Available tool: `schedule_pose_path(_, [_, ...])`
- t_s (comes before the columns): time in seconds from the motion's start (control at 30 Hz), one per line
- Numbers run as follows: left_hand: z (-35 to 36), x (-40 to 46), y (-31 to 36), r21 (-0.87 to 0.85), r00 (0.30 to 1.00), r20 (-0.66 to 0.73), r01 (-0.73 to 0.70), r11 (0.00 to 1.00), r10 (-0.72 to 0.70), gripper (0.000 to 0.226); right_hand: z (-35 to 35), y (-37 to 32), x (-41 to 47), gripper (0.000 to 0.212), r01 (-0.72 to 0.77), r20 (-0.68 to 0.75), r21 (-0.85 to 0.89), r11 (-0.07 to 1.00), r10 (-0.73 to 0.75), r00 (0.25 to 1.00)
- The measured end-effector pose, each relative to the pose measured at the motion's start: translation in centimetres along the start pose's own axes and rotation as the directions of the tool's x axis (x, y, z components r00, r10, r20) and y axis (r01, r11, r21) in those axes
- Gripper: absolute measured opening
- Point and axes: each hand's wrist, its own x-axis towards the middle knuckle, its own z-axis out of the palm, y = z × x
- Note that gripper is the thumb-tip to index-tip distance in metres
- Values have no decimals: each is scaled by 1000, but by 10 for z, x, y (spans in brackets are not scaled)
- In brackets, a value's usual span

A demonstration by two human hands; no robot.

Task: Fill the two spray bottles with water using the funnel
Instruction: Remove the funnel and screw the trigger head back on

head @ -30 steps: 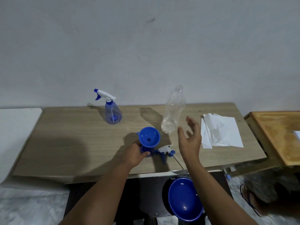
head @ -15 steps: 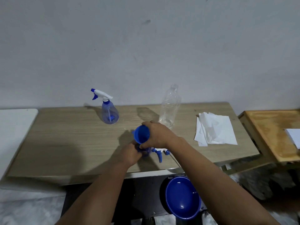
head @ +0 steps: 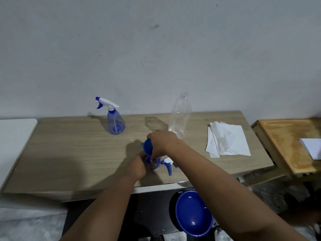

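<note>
At frame centre the left hand (head: 137, 165) curls around the open spray bottle (head: 156, 163) while the right hand (head: 162, 140) pinches the funnel (head: 147, 146) in its neck; both look like light, stiff plastic, probably slippery wet, best held by body and rim.

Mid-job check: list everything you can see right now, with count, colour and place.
spray bottle: 1, clear blue, capped, table rear left
open spray bottle: 1, blue, under the hands
funnel: 1, blue, on the open bottle
spray head: 1, white and blue, lying beside it
water bottle: 1, clear, uncapped, table rear centre
tissues: stack, white, table right
basin: 1, blue, below table edge
table: 1, light wood
left hand: holds open bottle
right hand: grips funnel
</note>
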Motion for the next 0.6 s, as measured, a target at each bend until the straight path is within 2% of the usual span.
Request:
schedule_pose_path(0.07, [4,1,1,-229,997,-45,55,972,-67,19,-2,-2,1,71,0,11,-25,1000,1,1000])
schedule_pose_path(0.13, [4,3,0,-269,998,-37,41,962,-53,19,-2,-4,3,69,0,14,-49,999,1,1000])
schedule_pose_path(0.17, [2,3,-2,-248,999,3,34,968,-34,17,-2,-5,3,69,-1,17,-64,998,2,1000])
schedule_pose_path(0.23, [0,3,-1,-327,995,76,84,941,-62,19,-4,-8,4,66,-6,25,-88,996,8,1000])
schedule_pose_path(0.33, [0,1,-3,-401,999,37,39,915,-26,34,-6,-9,0,61,-14,18,-112,994,16,1000])
schedule_pose_path(0.37, [-1,2,-3,-348,1000,28,4,938,6,35,-7,-7,-2,62,-19,11,-105,994,20,1000])
schedule_pose_path(0.43, [-4,4,-7,-172,995,77,-46,984,59,22,-8,1,-7,68,-41,5,-36,999,41,999])
schedule_pose_path(0.47, [-3,8,-9,-80,994,88,-59,995,66,32,-8,8,-10,73,-55,4,28,998,55,998])
schedule_pose_path(0.53, [-7,5,-6,47,993,112,-54,997,49,47,-4,27,-18,80,-95,6,224,970,96,995])
schedule_pose_path(0.6, [-10,4,-4,133,995,51,-89,987,83,48,5,47,-25,81,-118,-19,470,874,144,989])
